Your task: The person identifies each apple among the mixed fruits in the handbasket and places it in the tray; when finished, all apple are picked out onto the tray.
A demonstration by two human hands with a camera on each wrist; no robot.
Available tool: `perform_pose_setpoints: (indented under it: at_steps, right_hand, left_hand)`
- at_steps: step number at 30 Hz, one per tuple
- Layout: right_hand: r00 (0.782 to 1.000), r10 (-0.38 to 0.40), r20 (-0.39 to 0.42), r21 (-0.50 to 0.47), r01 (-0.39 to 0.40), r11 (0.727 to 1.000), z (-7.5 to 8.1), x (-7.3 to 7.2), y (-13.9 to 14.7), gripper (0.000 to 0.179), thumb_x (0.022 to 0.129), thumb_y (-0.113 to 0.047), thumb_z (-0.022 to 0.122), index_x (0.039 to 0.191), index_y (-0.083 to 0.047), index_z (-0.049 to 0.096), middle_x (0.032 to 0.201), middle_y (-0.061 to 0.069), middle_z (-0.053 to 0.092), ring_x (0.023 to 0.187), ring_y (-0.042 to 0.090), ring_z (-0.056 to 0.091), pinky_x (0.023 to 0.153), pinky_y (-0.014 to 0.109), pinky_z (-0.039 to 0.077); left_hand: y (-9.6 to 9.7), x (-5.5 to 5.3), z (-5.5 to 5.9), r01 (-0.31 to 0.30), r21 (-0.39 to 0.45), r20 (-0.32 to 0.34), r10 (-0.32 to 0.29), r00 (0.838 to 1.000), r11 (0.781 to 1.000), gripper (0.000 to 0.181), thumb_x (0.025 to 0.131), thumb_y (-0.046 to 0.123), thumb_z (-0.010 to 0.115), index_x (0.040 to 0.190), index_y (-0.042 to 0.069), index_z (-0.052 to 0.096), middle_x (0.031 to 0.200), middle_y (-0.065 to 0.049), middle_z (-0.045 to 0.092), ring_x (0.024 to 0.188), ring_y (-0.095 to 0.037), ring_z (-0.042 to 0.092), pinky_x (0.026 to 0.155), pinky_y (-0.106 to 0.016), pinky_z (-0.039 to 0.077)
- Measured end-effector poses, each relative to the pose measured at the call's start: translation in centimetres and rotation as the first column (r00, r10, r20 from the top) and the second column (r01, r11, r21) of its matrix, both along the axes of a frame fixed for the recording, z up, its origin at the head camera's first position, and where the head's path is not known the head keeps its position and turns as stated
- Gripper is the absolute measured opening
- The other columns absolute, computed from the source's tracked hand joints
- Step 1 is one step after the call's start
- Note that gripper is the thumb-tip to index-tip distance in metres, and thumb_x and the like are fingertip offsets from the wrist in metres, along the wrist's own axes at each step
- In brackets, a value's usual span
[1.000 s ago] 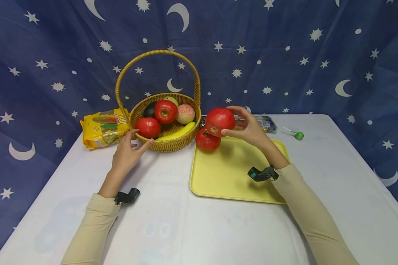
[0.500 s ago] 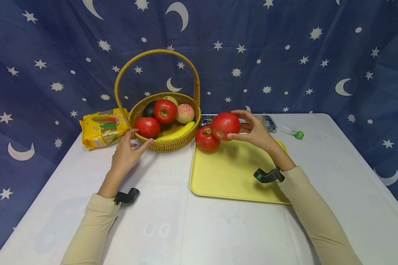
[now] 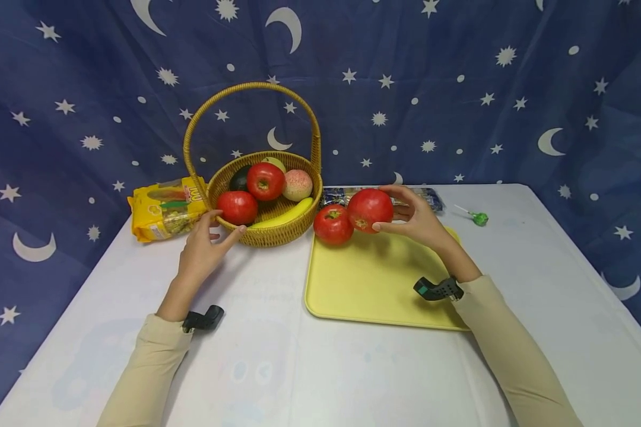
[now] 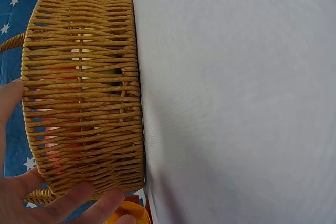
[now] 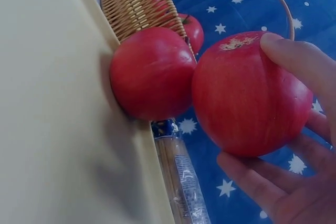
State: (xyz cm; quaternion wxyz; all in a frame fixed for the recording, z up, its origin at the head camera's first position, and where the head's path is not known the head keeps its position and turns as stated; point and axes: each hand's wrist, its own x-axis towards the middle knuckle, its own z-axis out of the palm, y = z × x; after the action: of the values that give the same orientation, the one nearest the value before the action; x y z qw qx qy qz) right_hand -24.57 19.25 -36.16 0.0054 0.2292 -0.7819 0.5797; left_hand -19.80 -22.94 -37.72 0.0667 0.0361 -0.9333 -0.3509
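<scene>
My right hand [image 3: 419,219] grips a large red apple [image 3: 370,210] between thumb and fingers, above the yellow tray [image 3: 379,284]. A second red apple [image 3: 333,225] lies at the tray's far left corner. In the right wrist view the held apple [image 5: 249,98] overlaps the other apple [image 5: 152,74]; whether they touch I cannot tell. My left hand [image 3: 202,246] is spread against the near left side of the wicker basket [image 3: 278,234], its fingers touching the weave. Inside the basket lie red apples [image 3: 266,181], a banana [image 3: 283,216], a peach [image 3: 298,185] and a dark fruit [image 3: 240,178].
Left of the basket stands a yellow food package [image 3: 168,210]. A clear-wrapped package [image 3: 427,198] lies behind the tray, and a green lollipop [image 3: 479,219] to its right. The basket's tall handle [image 3: 256,86] arches upward. A starry blue curtain [image 3: 459,107] hangs behind the white table [image 3: 352,379].
My right hand has moved the held apple rightward and lower, away from above the other apple to its right side. My left hand and the basket have stayed put.
</scene>
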Motion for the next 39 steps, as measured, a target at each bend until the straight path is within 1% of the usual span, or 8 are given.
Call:
perform_pose_setpoints:
  at_steps: [3, 10, 18, 23, 26, 33, 39]
  right_hand:
    - [1.000, 0.001, 0.003, 0.001, -0.001, 1.000, -0.1, 0.0, 0.1, 0.070, 0.079, 0.001, 0.079, 0.140, -0.003, 0.046, 0.140, 0.015, 0.049, 0.117, 0.035, 0.060, 0.088, 0.025, 0.054]
    - [1.000, -0.017, 0.024, -0.001, 0.017, 1.000, -0.2, -0.1, 0.6, 0.070, 0.079, 0.000, 0.079, 0.141, -0.005, 0.046, 0.139, 0.014, 0.050, 0.117, 0.034, 0.060, 0.088, 0.024, 0.054]
    - [0.999, -0.046, 0.029, 0.033, 0.045, 0.998, -0.7, -0.3, 1.0, 0.071, 0.079, -0.002, 0.079, 0.141, -0.005, 0.046, 0.139, 0.016, 0.049, 0.119, 0.040, 0.058, 0.087, 0.023, 0.053]
    - [0.997, -0.057, 0.048, 0.059, 0.054, 0.997, -1.1, -0.4, 1.1, 0.072, 0.078, -0.004, 0.081, 0.141, -0.006, 0.046, 0.139, 0.015, 0.048, 0.117, 0.039, 0.059, 0.087, 0.022, 0.053]
    - [0.996, -0.059, 0.061, 0.077, 0.054, 0.996, -1.4, -0.6, 1.1, 0.071, 0.079, -0.006, 0.081, 0.141, -0.006, 0.046, 0.137, 0.016, 0.049, 0.116, 0.038, 0.059, 0.088, 0.025, 0.054]
    - [0.994, -0.057, 0.091, 0.128, 0.045, 0.991, -1.9, -0.8, 1.2, 0.074, 0.079, -0.012, 0.082, 0.143, -0.010, 0.045, 0.138, 0.016, 0.049, 0.119, 0.037, 0.058, 0.096, 0.040, 0.051]
    - [0.996, -0.039, 0.075, 0.128, 0.029, 0.991, -2.3, -1.1, 1.4, 0.072, 0.078, -0.009, 0.082, 0.141, -0.007, 0.046, 0.137, 0.017, 0.050, 0.117, 0.040, 0.059, 0.094, 0.041, 0.052]
  left_hand:
    - [0.0, 0.0, 0.0, -0.001, 0.000, 0.000, 0.001, 1.000, 1.000, 0.087, 0.087, 0.068, 0.055, 0.150, 0.012, 0.032, 0.137, -0.022, 0.046, 0.116, -0.040, 0.055, 0.089, -0.064, 0.042]
    - [0.0, 0.0, 0.1, 0.003, -0.002, -0.006, -0.003, 1.000, 1.000, 0.087, 0.087, 0.068, 0.056, 0.150, 0.012, 0.032, 0.135, -0.022, 0.047, 0.116, -0.040, 0.055, 0.089, -0.064, 0.042]
    - [0.0, -0.1, 0.0, 0.008, 0.001, 0.001, -0.008, 1.000, 1.000, 0.088, 0.087, 0.068, 0.055, 0.150, 0.012, 0.032, 0.137, -0.022, 0.046, 0.116, -0.041, 0.054, 0.090, -0.065, 0.042]
    - [0.0, 0.0, 0.0, 0.007, -0.002, 0.001, -0.007, 1.000, 1.000, 0.088, 0.087, 0.068, 0.055, 0.150, 0.012, 0.032, 0.136, -0.022, 0.047, 0.116, -0.041, 0.055, 0.089, -0.064, 0.043]
    - [0.0, 0.1, 0.0, 0.008, -0.002, -0.001, -0.008, 1.000, 1.000, 0.087, 0.087, 0.068, 0.055, 0.150, 0.012, 0.032, 0.136, -0.022, 0.047, 0.116, -0.041, 0.055, 0.089, -0.064, 0.043]
    - [0.0, 0.1, 0.1, 0.005, -0.004, -0.005, -0.005, 1.000, 1.000, 0.087, 0.087, 0.068, 0.055, 0.150, 0.012, 0.032, 0.136, -0.023, 0.047, 0.116, -0.041, 0.055, 0.089, -0.065, 0.042]
    - [0.0, 0.0, 0.0, 0.002, 0.000, -0.002, -0.002, 1.000, 1.000, 0.087, 0.087, 0.067, 0.056, 0.150, 0.012, 0.032, 0.136, -0.023, 0.046, 0.115, -0.041, 0.055, 0.088, -0.065, 0.042]
